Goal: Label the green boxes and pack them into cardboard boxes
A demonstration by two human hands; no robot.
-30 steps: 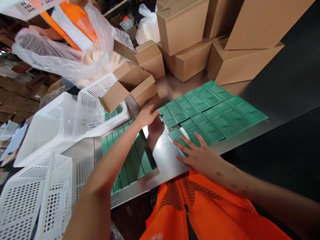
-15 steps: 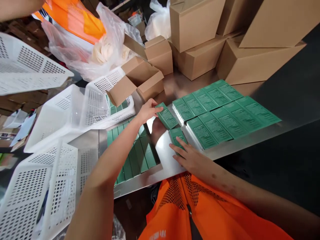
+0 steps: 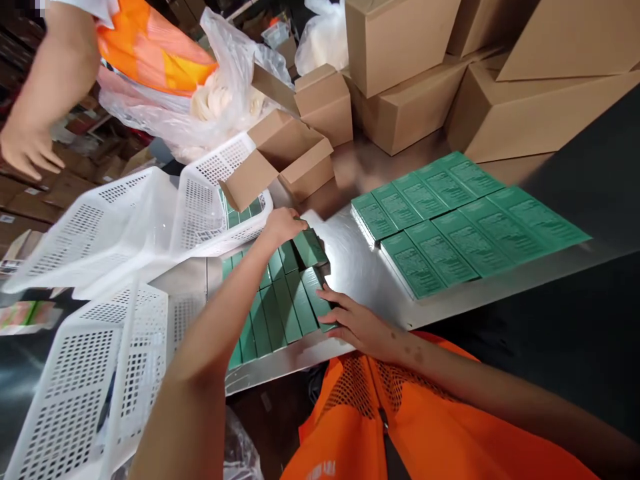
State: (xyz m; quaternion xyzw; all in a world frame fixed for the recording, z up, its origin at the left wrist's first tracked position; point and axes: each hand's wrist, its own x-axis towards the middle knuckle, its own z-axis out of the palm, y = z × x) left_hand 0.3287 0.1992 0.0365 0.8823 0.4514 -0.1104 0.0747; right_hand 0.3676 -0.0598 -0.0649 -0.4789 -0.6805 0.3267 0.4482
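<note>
My left hand is closed around the far end of a small green box, at the right end of the back row of packed boxes. Nearer to me, the fingers of my right hand press on another green box, set against the end of the front row. These green boxes stand closely side by side on the metal table, partly hidden under my left forearm. To the right, more green boxes lie flat in two rows, printed faces up.
White perforated baskets stand at the left, one holding green boxes. An open cardboard carton sits behind my left hand, with large cartons stacked at the back right. At upper left hangs another person's hand.
Both hands have moved left with a green box each, from beside the flat rows to the end of the packed rows. The other person's arm has come lower and a white basket has come down at left.
</note>
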